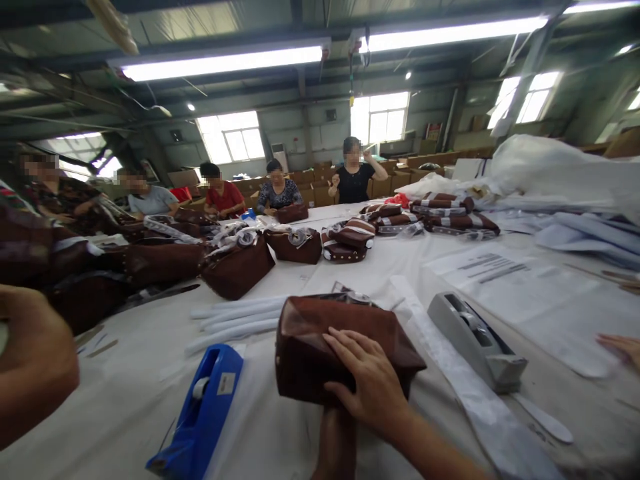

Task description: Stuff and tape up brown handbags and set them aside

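Note:
A dark brown handbag is before me, bottom edge tilted toward me. My right hand lies on it with fingers stretched flat over its side and the thumb apart. My left forearm runs up under the bag; the bag hides that hand and its fingers. Left of the bag stands a blue tape dispenser, and to the right a grey tape dispenser. White padded rolls lie just behind the bag at left.
More brown handbags line the table's left and far side. Several people are at the far edge. Someone's bent arm is close at left; another person's hand reaches in at right. Plastic sheeting is heaped at back right.

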The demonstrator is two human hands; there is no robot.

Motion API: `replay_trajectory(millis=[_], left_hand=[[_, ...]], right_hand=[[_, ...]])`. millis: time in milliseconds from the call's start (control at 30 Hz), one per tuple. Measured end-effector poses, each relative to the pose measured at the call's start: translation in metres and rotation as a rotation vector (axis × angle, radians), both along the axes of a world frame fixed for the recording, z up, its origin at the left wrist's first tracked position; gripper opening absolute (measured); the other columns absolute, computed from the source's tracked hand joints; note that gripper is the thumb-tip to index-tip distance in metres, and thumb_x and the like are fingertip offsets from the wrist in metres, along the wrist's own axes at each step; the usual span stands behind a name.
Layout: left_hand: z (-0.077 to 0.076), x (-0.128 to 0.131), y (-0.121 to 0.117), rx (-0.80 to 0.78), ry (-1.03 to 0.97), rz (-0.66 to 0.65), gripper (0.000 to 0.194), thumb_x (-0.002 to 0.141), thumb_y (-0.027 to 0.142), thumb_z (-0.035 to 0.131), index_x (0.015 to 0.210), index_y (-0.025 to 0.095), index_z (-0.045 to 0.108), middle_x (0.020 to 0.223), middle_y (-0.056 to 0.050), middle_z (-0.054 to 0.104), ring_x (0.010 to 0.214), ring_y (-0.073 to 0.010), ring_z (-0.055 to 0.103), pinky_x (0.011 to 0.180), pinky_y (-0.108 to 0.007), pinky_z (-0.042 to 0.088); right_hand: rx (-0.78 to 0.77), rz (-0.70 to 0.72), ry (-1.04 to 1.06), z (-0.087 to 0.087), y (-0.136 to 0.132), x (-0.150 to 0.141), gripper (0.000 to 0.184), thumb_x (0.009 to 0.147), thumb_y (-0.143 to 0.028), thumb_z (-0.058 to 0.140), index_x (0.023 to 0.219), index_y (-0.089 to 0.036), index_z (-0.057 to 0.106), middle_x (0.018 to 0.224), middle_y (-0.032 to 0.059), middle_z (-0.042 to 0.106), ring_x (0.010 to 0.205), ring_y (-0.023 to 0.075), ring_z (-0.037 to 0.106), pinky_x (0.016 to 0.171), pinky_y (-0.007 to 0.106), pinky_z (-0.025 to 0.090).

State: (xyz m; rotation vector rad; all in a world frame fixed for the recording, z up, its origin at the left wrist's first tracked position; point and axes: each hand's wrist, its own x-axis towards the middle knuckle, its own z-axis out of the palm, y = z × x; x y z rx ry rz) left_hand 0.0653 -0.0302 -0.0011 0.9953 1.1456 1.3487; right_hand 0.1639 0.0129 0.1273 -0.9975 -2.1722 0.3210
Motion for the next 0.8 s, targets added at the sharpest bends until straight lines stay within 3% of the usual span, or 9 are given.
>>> replay_trajectory(millis=[133, 200, 233, 267, 333, 433, 567, 700, 800], left_hand=[[-0.004, 0.0, -0.042, -0.271, -0.071, -0.276, 0.05, 0.079, 0.061, 0.061, 0.099, 0.017, 0.074, 0.094, -0.012, 0.074, 0.094, -0.0299, 0.07, 0.08, -0.043, 0.057], [0.012, -0.022, -0.062, -0.332, 0.021, -0.545, 0.043, 0.079, 0.056, 0.066, 0.096, 0.018, 0.075, 0.086, -0.008, 0.075, 0.08, -0.0252, 0.071, 0.073, -0.038, 0.058], [0.024, -0.036, -0.067, -0.29, 0.142, -0.589, 0.04, 0.086, 0.053, 0.061, 0.098, 0.018, 0.075, 0.087, -0.008, 0.075, 0.075, -0.0224, 0.071, 0.071, -0.035, 0.058], [0.037, -0.05, -0.068, -0.188, 0.305, -0.495, 0.037, 0.092, 0.049, 0.054, 0.104, 0.02, 0.073, 0.09, -0.007, 0.076, 0.073, -0.0206, 0.071, 0.067, -0.033, 0.058], [0.061, -0.076, -0.058, 0.154, 0.722, -0.17, 0.027, 0.095, 0.037, 0.054, 0.111, 0.025, 0.071, 0.105, -0.006, 0.074, 0.096, -0.0208, 0.07, 0.085, -0.033, 0.057], [0.077, -0.098, -0.033, 0.505, 1.232, -0.046, 0.039, 0.09, 0.021, 0.06, 0.128, 0.029, 0.063, 0.133, -0.005, 0.063, 0.125, -0.0262, 0.056, 0.106, -0.043, 0.047], [0.056, -0.099, -0.017, 0.718, 1.424, 0.011, 0.035, 0.09, 0.008, 0.054, 0.118, 0.025, 0.066, 0.112, -0.003, 0.07, 0.103, -0.0209, 0.062, 0.092, -0.035, 0.049], [0.03, -0.087, -0.021, 0.729, 1.377, 0.074, 0.028, 0.093, 0.007, 0.05, 0.102, 0.026, 0.068, 0.096, 0.001, 0.072, 0.086, -0.018, 0.06, 0.077, -0.034, 0.042], [0.022, -0.079, -0.023, 0.651, 1.377, 0.053, 0.03, 0.091, 0.002, 0.047, 0.09, 0.025, 0.066, 0.084, 0.002, 0.07, 0.075, -0.0181, 0.055, 0.067, -0.034, 0.034]], right_hand=[[0.175, -0.013, -0.251, -0.067, -0.01, 0.005, 0.047, 0.092, -0.023, 0.06, 0.138, -0.032, 0.057, 0.135, 0.0006, 0.065, 0.114, 0.0246, 0.061, 0.092, 0.038, 0.049], [0.215, 0.001, -0.3, -0.088, -0.021, 0.011, 0.048, 0.093, -0.017, 0.055, 0.139, -0.031, 0.057, 0.136, 0.0, 0.064, 0.113, 0.0226, 0.061, 0.087, 0.035, 0.048], [0.219, -0.001, -0.311, -0.093, -0.026, 0.013, 0.048, 0.094, -0.014, 0.052, 0.139, -0.031, 0.056, 0.137, -0.0003, 0.063, 0.113, 0.0221, 0.06, 0.085, 0.035, 0.048], [0.214, -0.001, -0.319, -0.093, -0.03, 0.014, 0.049, 0.094, -0.013, 0.051, 0.139, -0.031, 0.056, 0.137, -0.0007, 0.063, 0.113, 0.0218, 0.06, 0.084, 0.035, 0.048], [0.196, 0.016, -0.331, -0.085, -0.034, 0.018, 0.048, 0.095, -0.011, 0.049, 0.137, -0.03, 0.058, 0.136, -0.0014, 0.064, 0.112, 0.0215, 0.06, 0.084, 0.035, 0.049], [0.192, 0.083, -0.359, -0.061, -0.028, 0.034, 0.045, 0.095, -0.011, 0.052, 0.135, -0.028, 0.06, 0.13, -0.0006, 0.067, 0.108, 0.0214, 0.061, 0.09, 0.036, 0.049], [0.241, 0.092, -0.384, -0.051, -0.016, 0.076, 0.043, 0.094, -0.011, 0.054, 0.131, -0.03, 0.063, 0.112, 0.0038, 0.071, 0.097, 0.0211, 0.062, 0.096, 0.04, 0.047], [0.275, 0.043, -0.286, -0.092, -0.017, 0.102, 0.045, 0.096, -0.009, 0.049, 0.129, -0.036, 0.065, 0.086, 0.0017, 0.066, 0.076, 0.0164, 0.059, 0.072, 0.032, 0.05], [0.251, -0.033, -0.181, -0.123, -0.024, 0.101, 0.048, 0.095, -0.007, 0.047, 0.124, -0.039, 0.068, 0.079, 0.0004, 0.062, 0.071, 0.0153, 0.056, 0.069, 0.031, 0.048]])
